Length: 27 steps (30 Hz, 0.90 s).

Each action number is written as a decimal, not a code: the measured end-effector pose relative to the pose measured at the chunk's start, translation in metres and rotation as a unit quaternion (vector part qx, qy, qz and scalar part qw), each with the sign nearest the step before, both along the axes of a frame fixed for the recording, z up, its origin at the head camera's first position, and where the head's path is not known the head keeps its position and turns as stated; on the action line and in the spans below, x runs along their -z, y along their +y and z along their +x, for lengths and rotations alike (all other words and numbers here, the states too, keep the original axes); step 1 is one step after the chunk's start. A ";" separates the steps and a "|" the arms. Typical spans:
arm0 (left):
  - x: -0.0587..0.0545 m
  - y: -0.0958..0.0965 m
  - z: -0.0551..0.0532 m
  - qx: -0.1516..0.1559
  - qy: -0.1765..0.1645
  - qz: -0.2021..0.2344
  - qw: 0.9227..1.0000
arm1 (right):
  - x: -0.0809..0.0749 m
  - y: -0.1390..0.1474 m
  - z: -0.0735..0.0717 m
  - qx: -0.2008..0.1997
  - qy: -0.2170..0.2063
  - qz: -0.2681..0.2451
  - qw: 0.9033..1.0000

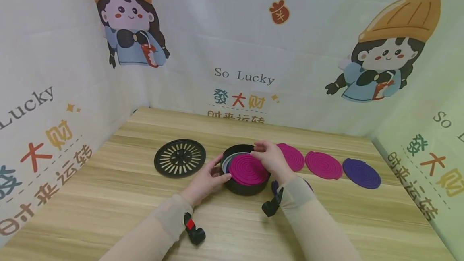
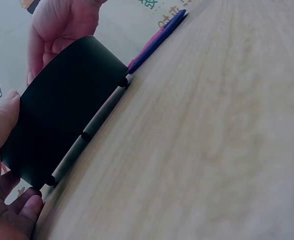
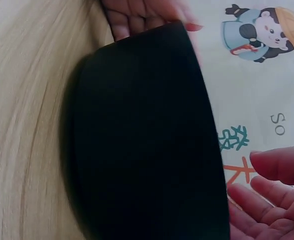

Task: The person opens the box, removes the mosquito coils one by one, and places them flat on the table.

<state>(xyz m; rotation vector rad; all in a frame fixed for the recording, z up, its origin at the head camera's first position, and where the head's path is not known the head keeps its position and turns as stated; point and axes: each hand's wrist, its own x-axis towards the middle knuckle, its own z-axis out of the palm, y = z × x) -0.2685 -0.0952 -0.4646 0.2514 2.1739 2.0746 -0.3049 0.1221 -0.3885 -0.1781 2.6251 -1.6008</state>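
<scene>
A round black holder [image 1: 246, 189] stands on the table, seen from the side in both wrist views. Inside it a pink spiral-grooved coaster [image 1: 249, 168] lies on top, slightly off-centre, with grey and blue edges showing under it. My left hand [image 1: 206, 180] grips the holder's left side, thumb on the outer wall and fingers round toward the base. Over the right rim is my right hand [image 1: 270, 158], its fingers loosely bent with nothing visible between them; in the right wrist view the thumb [image 3: 277, 165] stands apart from the other fingers.
To the left lies a black slotted disc [image 1: 195, 160] with a central knob. Right of the holder lie two pink coasters [image 1: 324, 165] and a purple coaster [image 1: 361, 173]. Another purple piece [image 1: 274, 187] is partly hidden by my right wrist. Printed cloth walls surround the table [image 1: 119, 196].
</scene>
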 end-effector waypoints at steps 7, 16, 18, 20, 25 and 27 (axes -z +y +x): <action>-0.002 0.000 0.001 0.002 -0.003 -0.004 1.000 | 0.003 -0.004 -0.002 0.005 0.000 0.025 1.000; -0.005 0.001 0.003 -0.002 -0.001 0.001 1.000 | 0.005 -0.005 -0.001 0.010 -0.004 -0.005 1.000; -0.005 0.001 0.003 -0.003 0.000 0.001 1.000 | 0.005 -0.006 0.000 0.011 -0.003 -0.012 1.000; -0.004 0.001 0.002 -0.002 0.002 0.002 1.000 | 0.005 -0.007 0.000 0.012 -0.002 -0.018 1.000; -0.003 0.001 0.002 0.005 0.001 0.009 1.000 | 0.007 -0.008 0.002 0.012 0.000 -0.023 1.000; -0.003 0.000 0.002 0.007 0.001 0.007 1.000 | 0.007 -0.008 0.002 0.015 -0.003 -0.027 1.000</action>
